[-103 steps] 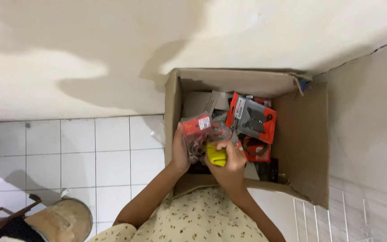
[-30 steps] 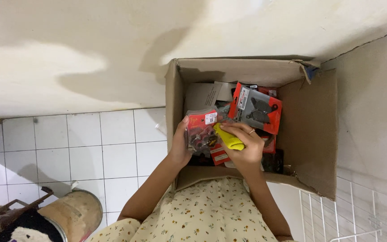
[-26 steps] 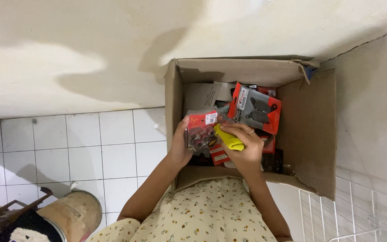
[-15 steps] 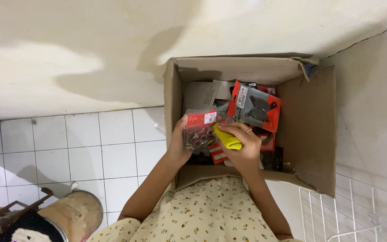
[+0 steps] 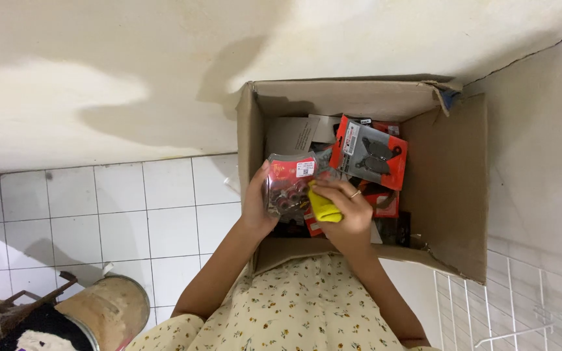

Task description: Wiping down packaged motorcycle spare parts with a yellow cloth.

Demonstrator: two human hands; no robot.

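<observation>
My left hand point(image 5: 257, 207) grips a clear plastic packet point(image 5: 287, 187) with a red header card and dark round parts inside, held over an open cardboard box point(image 5: 447, 188). My right hand point(image 5: 347, 209) holds a yellow cloth point(image 5: 323, 207) pressed against the packet's right side. A ring shows on one right finger. Inside the box lie a red blister pack with grey pads point(image 5: 370, 152), other red packs and white cartons.
The box stands on a white tiled floor point(image 5: 118, 221) against a cream wall point(image 5: 131, 78). A brown round container point(image 5: 105, 312) sits at the lower left beside dark clutter. A white wire rack point(image 5: 528, 312) is at the lower right.
The yellow cloth has shifted slightly down along the packet under my right hand. The packet stays in my left hand over the box.
</observation>
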